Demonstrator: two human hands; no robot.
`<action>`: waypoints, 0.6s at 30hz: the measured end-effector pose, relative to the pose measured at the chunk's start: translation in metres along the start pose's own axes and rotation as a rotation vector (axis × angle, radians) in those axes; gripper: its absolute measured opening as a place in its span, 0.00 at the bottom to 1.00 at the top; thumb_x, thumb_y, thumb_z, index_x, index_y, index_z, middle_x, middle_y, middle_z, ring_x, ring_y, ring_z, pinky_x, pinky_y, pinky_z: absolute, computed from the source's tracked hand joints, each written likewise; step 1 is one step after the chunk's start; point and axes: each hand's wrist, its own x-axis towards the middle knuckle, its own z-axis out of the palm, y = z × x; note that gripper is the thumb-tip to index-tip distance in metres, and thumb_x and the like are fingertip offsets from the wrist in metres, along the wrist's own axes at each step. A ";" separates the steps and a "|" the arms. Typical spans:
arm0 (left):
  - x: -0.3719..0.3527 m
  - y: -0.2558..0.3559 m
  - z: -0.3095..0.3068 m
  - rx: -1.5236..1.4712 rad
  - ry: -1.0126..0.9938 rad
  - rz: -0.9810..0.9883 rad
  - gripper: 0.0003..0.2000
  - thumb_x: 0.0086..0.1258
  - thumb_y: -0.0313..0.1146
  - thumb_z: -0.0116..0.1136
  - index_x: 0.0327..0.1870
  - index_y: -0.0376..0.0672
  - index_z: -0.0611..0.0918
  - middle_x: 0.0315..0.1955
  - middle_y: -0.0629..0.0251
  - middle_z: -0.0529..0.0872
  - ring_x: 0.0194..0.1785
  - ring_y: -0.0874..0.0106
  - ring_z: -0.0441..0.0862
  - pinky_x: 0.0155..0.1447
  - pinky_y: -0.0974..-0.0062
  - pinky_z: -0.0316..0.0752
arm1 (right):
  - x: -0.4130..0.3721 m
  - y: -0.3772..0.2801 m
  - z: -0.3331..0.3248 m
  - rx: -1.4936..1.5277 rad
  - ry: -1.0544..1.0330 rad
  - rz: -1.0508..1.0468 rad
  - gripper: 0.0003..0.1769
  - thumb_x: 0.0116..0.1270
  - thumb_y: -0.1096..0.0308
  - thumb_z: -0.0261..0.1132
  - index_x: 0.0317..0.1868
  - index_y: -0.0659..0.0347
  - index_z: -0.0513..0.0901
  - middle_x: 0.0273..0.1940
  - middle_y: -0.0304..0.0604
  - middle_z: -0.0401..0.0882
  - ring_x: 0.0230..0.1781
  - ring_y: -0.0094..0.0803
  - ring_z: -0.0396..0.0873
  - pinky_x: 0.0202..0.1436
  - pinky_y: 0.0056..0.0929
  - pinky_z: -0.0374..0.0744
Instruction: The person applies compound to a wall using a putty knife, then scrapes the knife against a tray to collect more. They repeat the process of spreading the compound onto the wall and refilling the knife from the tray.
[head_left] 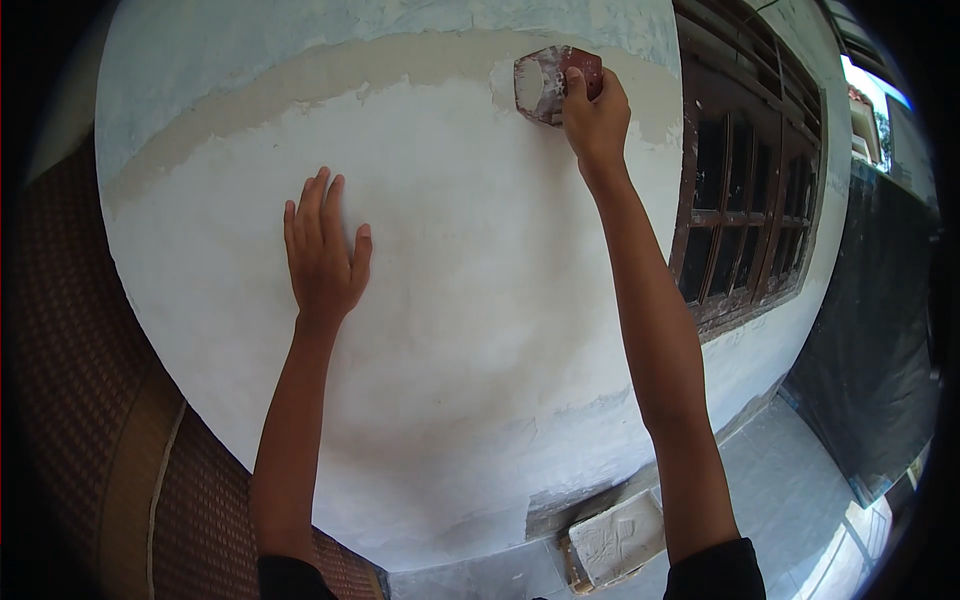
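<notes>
My right hand (597, 115) grips a dark red scraper (558, 85) smeared with pale putty, held against the upper part of the wall (470, 230). The thumb lies over the scraper's near side. My left hand (325, 250) rests flat on the white wall at the left, fingers apart and pointing up, with nothing in it. Around the scraper runs a beige band of rougher plaster, with bluish paint above it and smooth white coating below.
A dark wooden window (745, 200) with panes and bars is at the right. Down on the grey tiled floor (780, 480) sits a tray of putty (615, 540) by the wall's foot. A brown woven panel (70, 350) stands left; a black sheet (860, 330) hangs far right.
</notes>
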 end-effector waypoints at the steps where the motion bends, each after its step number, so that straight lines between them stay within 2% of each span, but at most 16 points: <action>1: 0.000 0.002 0.000 -0.003 0.000 -0.006 0.29 0.73 0.34 0.51 0.75 0.43 0.64 0.76 0.58 0.64 0.79 0.59 0.59 0.81 0.48 0.47 | 0.001 0.001 -0.002 0.003 -0.002 -0.001 0.16 0.75 0.63 0.62 0.52 0.70 0.80 0.41 0.51 0.86 0.39 0.38 0.84 0.50 0.35 0.80; 4: -0.001 0.001 0.001 -0.005 0.006 -0.008 0.29 0.73 0.34 0.51 0.75 0.43 0.64 0.76 0.59 0.64 0.79 0.59 0.59 0.81 0.48 0.47 | -0.005 -0.013 -0.004 0.157 -0.033 -0.023 0.16 0.75 0.64 0.62 0.51 0.70 0.80 0.39 0.49 0.86 0.38 0.35 0.84 0.48 0.34 0.80; 5: -0.001 0.002 0.002 -0.004 0.010 -0.006 0.29 0.73 0.34 0.51 0.75 0.43 0.64 0.76 0.59 0.63 0.79 0.59 0.59 0.81 0.47 0.47 | -0.007 -0.013 0.002 0.049 -0.022 -0.164 0.16 0.75 0.63 0.62 0.51 0.70 0.79 0.38 0.50 0.87 0.38 0.38 0.85 0.48 0.35 0.81; 7: 0.000 0.001 0.000 -0.009 0.005 0.001 0.29 0.73 0.34 0.51 0.75 0.43 0.64 0.76 0.59 0.63 0.79 0.59 0.59 0.81 0.47 0.47 | -0.011 -0.013 0.011 -0.046 -0.062 -0.227 0.16 0.74 0.64 0.62 0.51 0.70 0.80 0.38 0.52 0.87 0.38 0.42 0.86 0.48 0.36 0.81; 11: 0.000 0.001 -0.001 -0.006 -0.008 -0.006 0.29 0.73 0.34 0.51 0.75 0.42 0.64 0.76 0.59 0.63 0.79 0.59 0.58 0.81 0.48 0.48 | -0.002 -0.001 0.000 -0.065 -0.013 -0.165 0.16 0.73 0.64 0.63 0.51 0.70 0.80 0.39 0.54 0.87 0.39 0.43 0.87 0.50 0.37 0.81; 13: -0.002 0.002 0.000 -0.001 -0.008 -0.014 0.29 0.73 0.34 0.51 0.75 0.42 0.65 0.76 0.59 0.64 0.79 0.59 0.58 0.81 0.47 0.47 | 0.000 -0.004 -0.007 0.026 0.008 -0.061 0.16 0.73 0.63 0.62 0.51 0.70 0.80 0.39 0.54 0.87 0.39 0.42 0.87 0.50 0.37 0.81; 16: 0.000 0.002 0.000 0.003 0.005 -0.015 0.29 0.73 0.34 0.51 0.75 0.42 0.64 0.76 0.59 0.64 0.79 0.59 0.58 0.81 0.47 0.47 | -0.006 -0.009 0.004 0.046 -0.019 -0.145 0.16 0.73 0.64 0.62 0.51 0.70 0.80 0.39 0.54 0.87 0.39 0.41 0.86 0.50 0.36 0.81; 18: -0.001 0.002 0.001 -0.001 0.001 -0.003 0.29 0.73 0.34 0.52 0.75 0.43 0.64 0.76 0.59 0.64 0.79 0.59 0.59 0.81 0.47 0.47 | -0.010 -0.007 0.010 -0.062 -0.043 -0.194 0.16 0.73 0.64 0.62 0.51 0.70 0.80 0.39 0.54 0.87 0.40 0.42 0.87 0.50 0.35 0.81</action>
